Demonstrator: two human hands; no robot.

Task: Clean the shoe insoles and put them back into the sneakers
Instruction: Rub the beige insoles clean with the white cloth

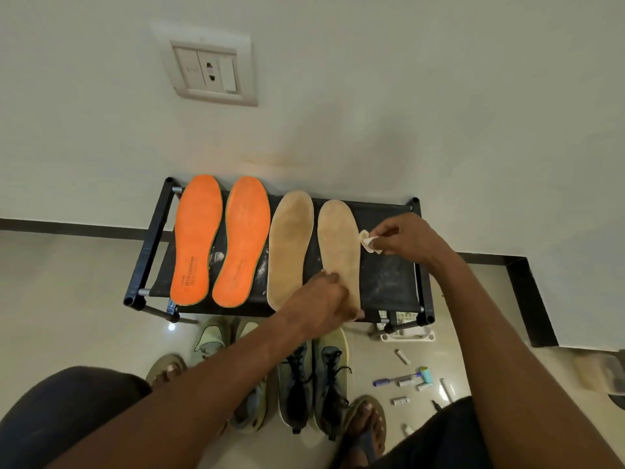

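Insoles lie in a row on the black fabric-topped shoe rack [389,279] at mid-frame: two orange foam insoles [196,238] at left, two tan worn insoles [291,245] to their right. The left hand [321,296] presses on the heel end of the rightmost tan insole [340,245], fingers curled over its edge. The right hand [399,235] pinches a small white crumpled wipe [368,242] just beside that insole's right edge. Dark laced sneakers [313,384] stand on the floor below the rack.
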